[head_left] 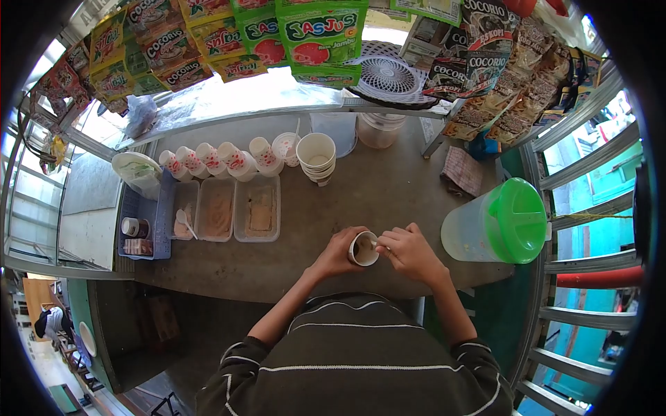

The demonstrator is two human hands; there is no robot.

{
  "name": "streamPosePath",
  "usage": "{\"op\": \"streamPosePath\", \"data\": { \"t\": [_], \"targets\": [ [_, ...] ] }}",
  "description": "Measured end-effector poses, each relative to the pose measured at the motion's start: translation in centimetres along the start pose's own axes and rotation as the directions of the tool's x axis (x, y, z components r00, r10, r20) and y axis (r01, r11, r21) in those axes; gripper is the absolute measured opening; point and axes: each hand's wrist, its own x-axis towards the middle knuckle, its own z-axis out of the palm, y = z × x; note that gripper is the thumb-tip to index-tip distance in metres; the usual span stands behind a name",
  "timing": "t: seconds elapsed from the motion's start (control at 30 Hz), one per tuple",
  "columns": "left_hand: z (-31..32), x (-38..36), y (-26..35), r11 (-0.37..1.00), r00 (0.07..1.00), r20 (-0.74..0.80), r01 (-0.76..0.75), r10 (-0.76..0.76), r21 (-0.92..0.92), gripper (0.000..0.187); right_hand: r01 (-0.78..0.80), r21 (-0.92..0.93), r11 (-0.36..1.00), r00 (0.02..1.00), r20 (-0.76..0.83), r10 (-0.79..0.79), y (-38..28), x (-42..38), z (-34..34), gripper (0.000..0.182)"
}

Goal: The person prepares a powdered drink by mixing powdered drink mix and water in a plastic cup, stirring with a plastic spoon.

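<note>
A paper cup (pixel 363 249) with brown contents is wrapped in the fingers of my left hand (pixel 338 252), above the near edge of the counter. My right hand (pixel 409 250) pinches a thin pale utensil that dips into the cup, seemingly a spoon; its lower end is hidden. Ahead of both hands stands a stack of white paper cups (pixel 318 151). To the left lie clear plastic tubs of light-brown powder (pixel 216 211), one with a white plastic spoon (pixel 186 223) in it.
A clear jug with a green lid (pixel 515 220) stands right of my hands. Several stacks of red-patterned cups (pixel 236 161), a blue basket (pixel 164 215) and a folded cloth (pixel 461 171) sit on the counter (pixel 305 215). Drink sachets (pixel 320 35) hang overhead.
</note>
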Motion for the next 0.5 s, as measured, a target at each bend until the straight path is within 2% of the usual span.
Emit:
{"op": "streamPosePath", "data": {
  "t": [0.1,0.17,0.2,0.27,0.3,0.37,0.4,0.47,0.5],
  "targets": [
    [0.27,-0.03,-0.27,1.000,1.000,-0.004,-0.001,0.001,-0.023,0.076,0.000,-0.019,1.000,0.999,0.032,0.001,-0.58,-0.13,-0.43,0.018],
    [0.51,-0.12,-0.54,1.000,1.000,0.003,-0.006,0.006,0.029,0.076,-0.018,-0.027,0.999,0.990,0.136,0.021,-0.96,-0.02,-0.52,0.017],
    [0.37,-0.11,-0.38,1.000,1.000,0.003,-0.005,0.005,0.029,0.076,-0.017,-0.027,0.999,0.990,0.136,0.021,-0.91,0.00,-0.50,0.017],
    [0.12,-0.04,-0.06,1.000,1.000,0.007,0.004,-0.004,0.001,0.076,-0.014,-0.122,0.992,1.000,-0.020,0.011,-0.70,0.07,-0.52,0.018],
    [0.10,-0.02,0.01,1.000,1.000,0.006,0.004,-0.004,0.002,0.076,-0.013,-0.122,0.992,1.000,-0.019,0.010,-0.75,0.01,-0.50,0.018],
    [0.14,0.03,0.11,1.000,1.000,0.031,0.001,-0.002,0.010,0.075,0.017,0.011,1.000,0.993,0.121,-0.019,-0.92,-0.26,-0.41,0.019],
    [0.19,0.06,0.06,1.000,0.999,0.033,0.000,0.000,0.009,0.075,0.015,0.011,1.000,0.993,0.119,-0.016,-0.89,-0.22,-0.38,0.019],
    [0.19,0.07,-0.11,1.000,0.999,0.044,0.001,-0.002,0.025,0.075,-0.042,-0.120,0.992,0.999,-0.031,0.038,-0.79,0.08,-0.29,0.020],
    [0.16,0.11,-0.06,1.000,0.999,0.041,0.002,-0.003,0.026,0.075,-0.038,-0.120,0.992,0.999,-0.030,0.035,-0.81,0.03,-0.36,0.020]
  ]
}}
